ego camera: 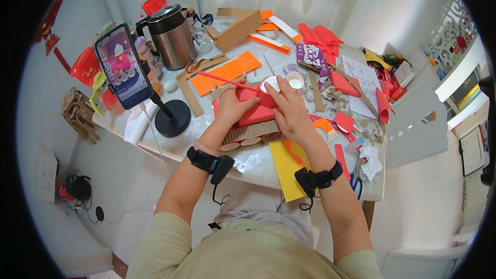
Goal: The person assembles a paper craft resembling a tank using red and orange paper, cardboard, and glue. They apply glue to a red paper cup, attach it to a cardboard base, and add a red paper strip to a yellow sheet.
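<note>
A cardboard tank model (255, 118) stands at the table's near edge, its body covered in red paper. Corrugated cardboard (252, 131) wraps its side as a track, above round wheels (251, 141). On top sits a round red turret (267, 99) with a white disc (269, 84); a thin red tube (221, 78) points up and left from it. My left hand (234, 104) grips the model's left side, thumb close to the turret. My right hand (290, 112) holds the turret from the right, fingers over the white disc. The fingertips' exact contact is partly hidden.
Left are a phone (124, 66) on a black stand (172, 118) and a steel kettle (172, 38). Orange sheet (228, 71), cardboard box piece (236, 29), cardboard ring (295, 80) and paper scraps lie behind. Yellow paper (285, 170) and blue scissors (356, 186) lie near the front edge.
</note>
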`<action>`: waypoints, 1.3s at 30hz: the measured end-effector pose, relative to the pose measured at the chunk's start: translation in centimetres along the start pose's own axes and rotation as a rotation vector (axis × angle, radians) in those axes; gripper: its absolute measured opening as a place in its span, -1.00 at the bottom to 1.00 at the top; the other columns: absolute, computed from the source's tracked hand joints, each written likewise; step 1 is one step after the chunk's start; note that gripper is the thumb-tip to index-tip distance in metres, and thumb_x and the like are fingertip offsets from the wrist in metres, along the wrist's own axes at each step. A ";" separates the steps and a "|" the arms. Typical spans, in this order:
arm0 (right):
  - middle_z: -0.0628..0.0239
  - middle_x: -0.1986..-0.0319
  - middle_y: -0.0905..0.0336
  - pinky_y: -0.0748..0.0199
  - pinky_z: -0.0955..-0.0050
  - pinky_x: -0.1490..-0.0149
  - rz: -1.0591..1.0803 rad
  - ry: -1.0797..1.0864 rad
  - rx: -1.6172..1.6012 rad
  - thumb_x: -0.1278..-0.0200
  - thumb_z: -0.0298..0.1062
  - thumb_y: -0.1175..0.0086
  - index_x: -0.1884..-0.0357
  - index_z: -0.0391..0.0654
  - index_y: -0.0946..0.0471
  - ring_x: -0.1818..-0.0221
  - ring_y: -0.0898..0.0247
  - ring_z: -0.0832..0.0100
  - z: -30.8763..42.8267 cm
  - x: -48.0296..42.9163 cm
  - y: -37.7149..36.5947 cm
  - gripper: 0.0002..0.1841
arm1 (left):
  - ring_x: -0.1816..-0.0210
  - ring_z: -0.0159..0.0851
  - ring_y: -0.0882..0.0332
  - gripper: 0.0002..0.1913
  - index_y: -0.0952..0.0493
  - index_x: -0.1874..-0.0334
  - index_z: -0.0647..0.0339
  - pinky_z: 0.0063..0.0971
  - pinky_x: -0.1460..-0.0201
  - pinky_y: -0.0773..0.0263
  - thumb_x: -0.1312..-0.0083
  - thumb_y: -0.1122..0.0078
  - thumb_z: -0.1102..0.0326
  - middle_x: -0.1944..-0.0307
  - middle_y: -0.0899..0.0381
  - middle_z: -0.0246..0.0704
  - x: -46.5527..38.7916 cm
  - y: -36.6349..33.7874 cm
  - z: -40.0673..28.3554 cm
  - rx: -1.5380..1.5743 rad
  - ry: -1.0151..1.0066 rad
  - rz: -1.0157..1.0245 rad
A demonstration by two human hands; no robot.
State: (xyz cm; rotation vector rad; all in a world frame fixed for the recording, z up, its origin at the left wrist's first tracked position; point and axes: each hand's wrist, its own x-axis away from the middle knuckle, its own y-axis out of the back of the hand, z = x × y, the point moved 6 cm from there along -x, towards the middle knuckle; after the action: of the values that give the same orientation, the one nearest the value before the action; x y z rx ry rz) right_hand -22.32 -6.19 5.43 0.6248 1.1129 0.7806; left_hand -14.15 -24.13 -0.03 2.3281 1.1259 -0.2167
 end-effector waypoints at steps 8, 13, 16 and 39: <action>-0.14 -0.44 -0.14 -0.20 0.10 -0.45 -0.265 -0.158 -0.227 -0.21 -0.57 -0.09 -0.45 -0.05 -0.33 -0.44 -0.17 -0.10 -0.7 5.5 5.8 -0.31 | -0.11 -0.19 -0.58 -0.35 -0.49 -0.20 0.30 -0.35 -0.20 -0.46 -0.06 -0.55 0.26 -0.03 -0.62 -0.19 2.5 2.7 -0.9 0.053 -0.102 0.013; 0.01 0.02 -0.45 -0.47 0.27 -0.06 -0.381 -0.280 -0.248 -0.18 -0.65 -0.12 -0.15 -0.20 -0.54 0.01 -0.47 0.06 1.9 12.6 10.5 -0.56 | 0.02 -0.30 -0.55 -0.61 -0.53 0.01 0.31 -0.45 -0.09 -0.44 -0.14 -0.45 0.41 0.07 -0.60 -0.30 7.9 5.5 -3.1 0.021 -0.079 0.007; 0.15 0.25 -0.50 -0.50 0.35 0.20 -0.350 -0.323 -0.323 -0.16 -0.66 -0.18 0.04 -0.21 -0.63 0.26 -0.51 0.20 2.3 16.0 10.7 -0.70 | 0.13 -0.32 -0.53 -0.82 -0.53 0.19 0.28 -0.46 -0.01 -0.43 -0.20 -0.33 0.55 0.17 -0.60 -0.31 11.8 3.9 -6.7 0.270 -0.069 0.148; 0.15 0.53 -0.46 -0.29 0.25 0.44 -0.084 -0.293 -0.627 -0.20 -0.53 -0.18 0.45 -0.19 -0.44 0.55 -0.37 0.11 1.1 20.8 6.7 -0.86 | 0.31 -0.01 -0.41 -0.79 -0.44 0.27 0.23 -0.24 0.24 -0.32 -0.45 -0.13 0.23 0.39 -0.42 -0.21 19.1 -9.8 -15.3 0.373 -0.301 0.863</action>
State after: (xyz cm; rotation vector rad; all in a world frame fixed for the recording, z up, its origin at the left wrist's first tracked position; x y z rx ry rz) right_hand -17.92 14.45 -0.20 0.1506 0.5719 0.8767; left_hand -10.82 1.97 1.96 2.7476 -0.1227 -0.4489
